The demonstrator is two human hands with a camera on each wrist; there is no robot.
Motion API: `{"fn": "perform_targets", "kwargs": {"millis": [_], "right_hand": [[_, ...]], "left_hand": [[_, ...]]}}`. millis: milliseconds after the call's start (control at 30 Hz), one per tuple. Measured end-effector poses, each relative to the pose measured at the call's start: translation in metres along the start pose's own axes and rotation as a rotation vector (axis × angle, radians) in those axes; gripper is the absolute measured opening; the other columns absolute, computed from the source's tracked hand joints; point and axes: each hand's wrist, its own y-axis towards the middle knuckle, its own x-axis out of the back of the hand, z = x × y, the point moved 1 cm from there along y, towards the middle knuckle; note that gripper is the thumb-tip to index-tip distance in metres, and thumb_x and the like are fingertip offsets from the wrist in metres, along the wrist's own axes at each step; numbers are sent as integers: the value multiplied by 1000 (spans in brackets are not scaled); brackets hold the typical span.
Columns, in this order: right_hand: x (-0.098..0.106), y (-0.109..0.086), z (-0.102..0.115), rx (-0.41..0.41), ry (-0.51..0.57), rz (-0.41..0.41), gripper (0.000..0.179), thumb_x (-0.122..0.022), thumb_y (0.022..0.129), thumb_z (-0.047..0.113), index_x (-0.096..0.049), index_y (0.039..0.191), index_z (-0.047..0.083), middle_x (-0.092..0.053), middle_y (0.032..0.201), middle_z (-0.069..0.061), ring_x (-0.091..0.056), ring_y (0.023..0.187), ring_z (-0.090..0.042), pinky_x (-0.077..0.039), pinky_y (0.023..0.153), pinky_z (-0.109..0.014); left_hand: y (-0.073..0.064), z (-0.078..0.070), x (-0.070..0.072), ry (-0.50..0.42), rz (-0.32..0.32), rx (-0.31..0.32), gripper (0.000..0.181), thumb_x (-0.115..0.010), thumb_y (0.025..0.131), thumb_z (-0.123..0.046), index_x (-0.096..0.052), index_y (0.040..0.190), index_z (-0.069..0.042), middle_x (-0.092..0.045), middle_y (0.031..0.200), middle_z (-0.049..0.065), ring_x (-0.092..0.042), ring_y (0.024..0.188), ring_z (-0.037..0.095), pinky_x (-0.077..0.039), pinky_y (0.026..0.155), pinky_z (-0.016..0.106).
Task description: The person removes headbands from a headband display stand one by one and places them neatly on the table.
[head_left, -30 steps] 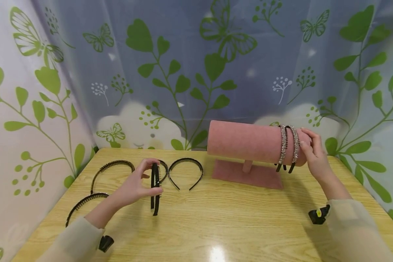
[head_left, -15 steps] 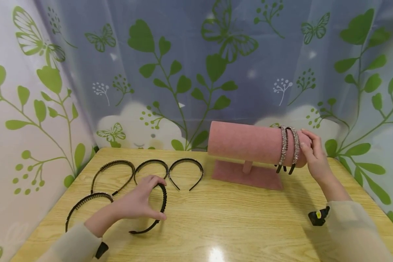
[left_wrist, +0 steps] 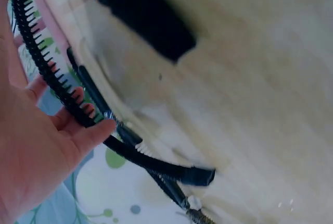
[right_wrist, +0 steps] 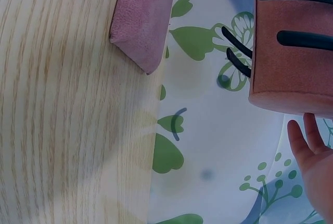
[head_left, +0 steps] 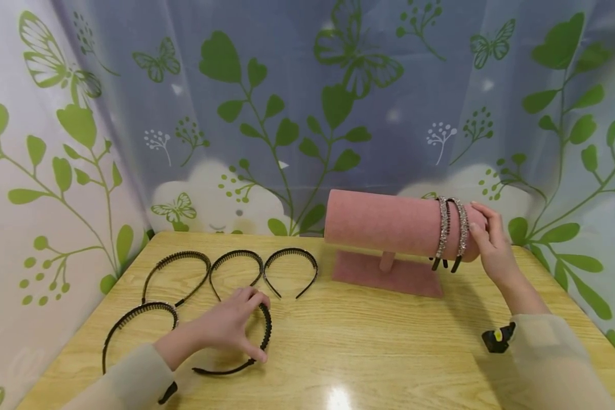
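My left hand (head_left: 228, 324) pinches a black toothed headband (head_left: 269, 330) between thumb and fingers, low at the front left of the table. In the left wrist view the same headband runs along the fingers, its teeth facing the palm side and its two ends pointing right. My right hand (head_left: 498, 250) touches the right end of a pink velvet headband stand (head_left: 384, 219), fingers extended against it. Two sparkly headbands (head_left: 462, 228) hang side by side on the roll near that hand. Their black ends (right_wrist: 304, 39) show below the roll in the right wrist view.
Several black headbands lie on the wooden table (head_left: 369, 347): one (head_left: 292, 250) left of the stand, one (head_left: 236, 253) beside it, one (head_left: 184, 254) farther left and one (head_left: 133, 313) at the front left. A patterned curtain (head_left: 287, 114) stands behind the table.
My left hand has turned the headband from edge-on to its curved outline and lowered it toward the front of the table. My right hand stays at the stand's end.
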Motion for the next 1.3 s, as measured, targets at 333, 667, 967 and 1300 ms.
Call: {"fn": "perform_targets", "kwargs": {"millis": [333, 667, 967, 1300], "right_hand": [[0, 0, 0, -1, 7, 2, 46, -35, 106, 17, -25, 149, 6, -36, 139, -5, -40, 113, 1, -37, 84, -11], [0, 0, 1, 15, 20, -2, 45, -36, 106, 17, -26, 148, 5, -36, 136, 6, -41, 112, 1, -37, 83, -12], [0, 0, 1, 9, 17, -3, 45, -37, 106, 18, -26, 148, 6, -35, 144, -4, -40, 115, 1, -36, 86, -12], [0, 1, 1, 20, 41, -20, 43, -37, 105, 13, -28, 146, 1, -35, 143, 0, -40, 117, 1, -36, 88, -12]], "left_hand": [[-2, -3, -10, 119, 45, 70, 87, -71, 66, -75, -49, 124, -15, -43, 123, 13, -45, 111, 31, -49, 66, 43], [8, 23, 16, -109, 20, -7, 51, -78, 80, -44, -63, 118, -14, -60, 118, 1, -54, 100, 25, -47, 81, 45], [19, 39, 16, -213, 72, -48, 24, -78, 84, -23, -69, 105, -17, -64, 103, -9, -47, 76, 13, -41, 68, 29], [17, 42, 12, -201, 79, -39, 17, -75, 85, -7, -67, 91, -22, -59, 82, -10, -44, 66, 8, -41, 64, 28]]}}
